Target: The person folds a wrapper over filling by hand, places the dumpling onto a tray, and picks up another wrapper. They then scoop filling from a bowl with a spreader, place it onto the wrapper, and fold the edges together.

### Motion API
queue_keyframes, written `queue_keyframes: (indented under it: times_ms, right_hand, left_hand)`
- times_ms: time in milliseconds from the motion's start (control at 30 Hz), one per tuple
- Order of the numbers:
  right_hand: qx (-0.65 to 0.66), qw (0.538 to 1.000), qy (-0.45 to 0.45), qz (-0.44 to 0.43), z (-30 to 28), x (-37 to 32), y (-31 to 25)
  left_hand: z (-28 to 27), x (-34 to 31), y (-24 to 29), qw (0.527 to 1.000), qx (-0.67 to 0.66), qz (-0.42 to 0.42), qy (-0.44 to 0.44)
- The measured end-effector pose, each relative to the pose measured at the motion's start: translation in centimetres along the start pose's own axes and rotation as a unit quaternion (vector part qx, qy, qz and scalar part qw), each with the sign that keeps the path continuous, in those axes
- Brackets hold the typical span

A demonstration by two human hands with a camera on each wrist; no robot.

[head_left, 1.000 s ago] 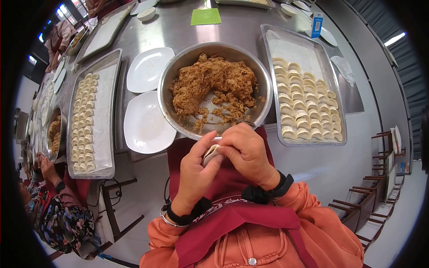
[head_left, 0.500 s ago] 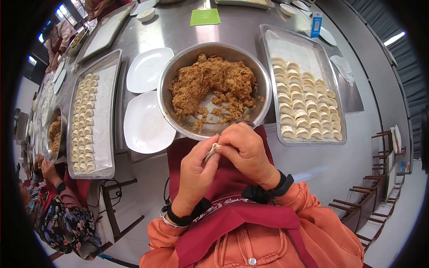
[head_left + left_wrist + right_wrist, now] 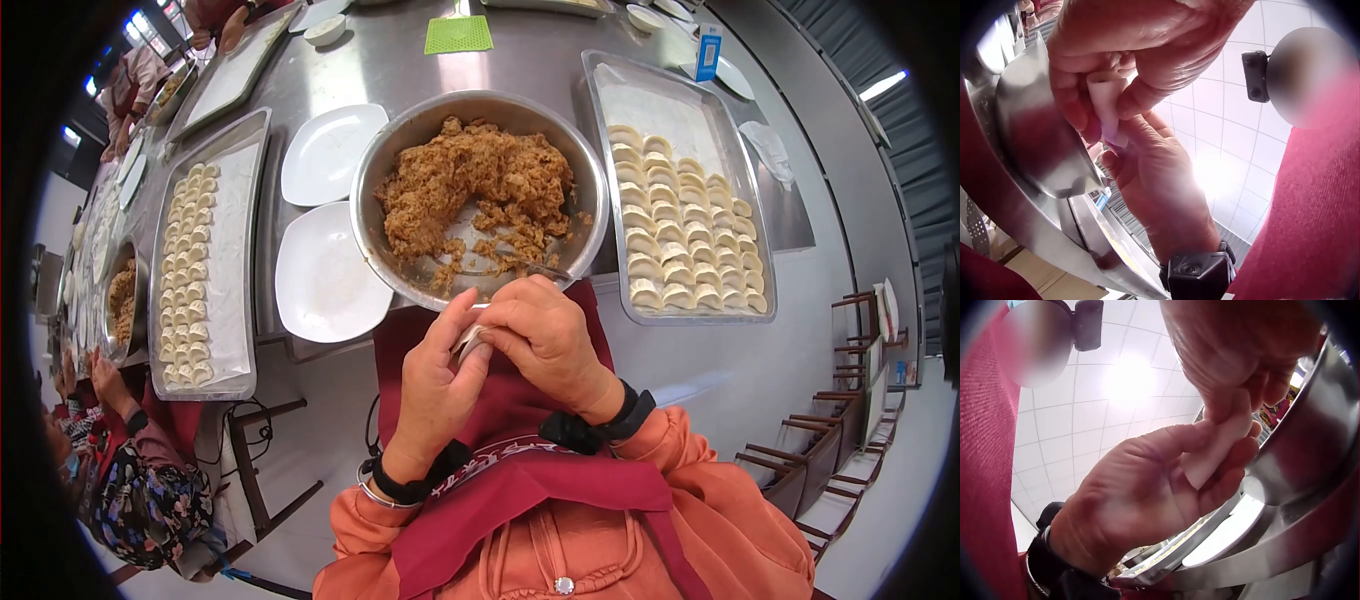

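Observation:
Both hands meet just below the near rim of the metal bowl, which holds brown filling. A folded piece of pale dough is pinched between them. My left hand grips its left side with curled fingers and thumb. On its upper right part my right hand pinches with thumb and forefinger. In the left wrist view the dough looks like a curved tube, open at the top end. The right wrist view shows the dough lying along the fingers of the left hand.
At the right stands a tray with rows of dumplings; another long tray of dumplings is at the left. Two white plates lie left of the bowl. A utensil rests inside the bowl. Other people work at the far left.
The dough has turned slightly between the hands and shows less of its face. The right fingers have shifted a little along its edge. Both hands stay in nearly the same place.

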State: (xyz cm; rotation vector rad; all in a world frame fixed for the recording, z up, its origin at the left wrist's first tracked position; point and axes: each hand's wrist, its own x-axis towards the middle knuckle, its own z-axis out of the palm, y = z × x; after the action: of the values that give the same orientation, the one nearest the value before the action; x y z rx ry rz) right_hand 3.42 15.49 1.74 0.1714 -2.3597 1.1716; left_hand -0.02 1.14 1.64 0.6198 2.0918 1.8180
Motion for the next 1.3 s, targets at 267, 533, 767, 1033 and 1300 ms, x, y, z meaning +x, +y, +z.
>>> queue_keyframes:
  times_ms: [267,533,767,1033,1300]
  right_hand:
    - [0.014,0.999,0.041,0.012,0.6,-0.6,0.8]
    - [0.033,0.998,0.034,0.028,0.2,-0.4,0.8]
    - [0.013,1.000,0.024,0.005,0.2,-0.4,0.7]
    - [-0.004,1.000,0.027,0.012,0.2,-0.5,0.1]
    - [-0.013,1.000,0.006,-0.021,0.0,-0.8,0.0]
  left_hand:
    - [0.1,-0.2,-0.9,0.999,-0.043,-0.015,-0.011]
    - [-0.1,0.0,-0.3,0.988,-0.112,-0.097,-0.033]
    - [0.0,0.0,-0.7,0.999,0.042,-0.014,-0.029]
    - [0.0,-0.2,-0.1,0.998,0.057,0.021,-0.030]
    - [0.1,-0.4,0.1,1.000,0.004,0.013,-0.026]
